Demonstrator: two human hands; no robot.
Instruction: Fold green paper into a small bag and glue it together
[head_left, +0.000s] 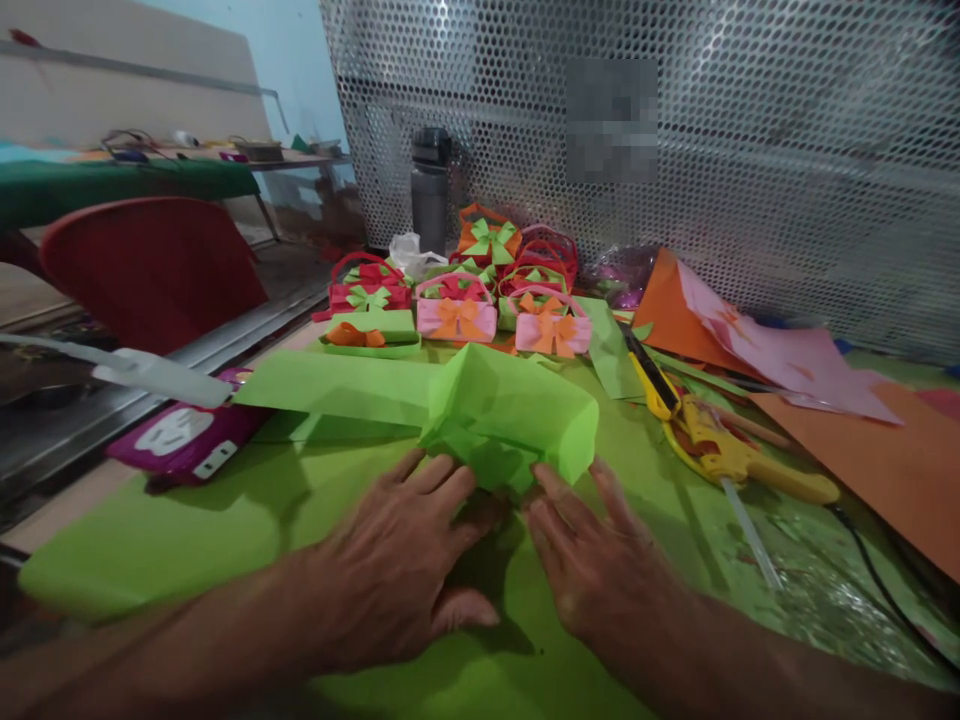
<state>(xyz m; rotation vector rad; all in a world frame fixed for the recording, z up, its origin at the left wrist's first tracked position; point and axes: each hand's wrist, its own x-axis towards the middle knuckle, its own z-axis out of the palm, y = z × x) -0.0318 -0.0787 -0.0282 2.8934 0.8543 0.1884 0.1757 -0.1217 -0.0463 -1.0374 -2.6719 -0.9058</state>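
A light green folded paper form (517, 405) stands on the table in front of me, with raised walls and a hollow middle. My left hand (409, 560) lies palm down at its near left side. The fingers are spread with their tips at the paper's lower edge, and the thumb points away from them. At the near right corner is my right hand (600, 560), one finger reaching inside the wall and another outside it, holding the paper. Part of the near edge is hidden by my fingers. Behind the form, a flat green paper strip (345, 385) extends left.
Several small paper handbags with bows (457, 318) stand behind. To the right lie a yellow glue gun (720, 450), a yellow cutter knife (651, 375) and orange paper sheets (885, 460). A purple power strip (187, 440) sits left; a dark bottle (430, 200) stands against the perforated metal panel.
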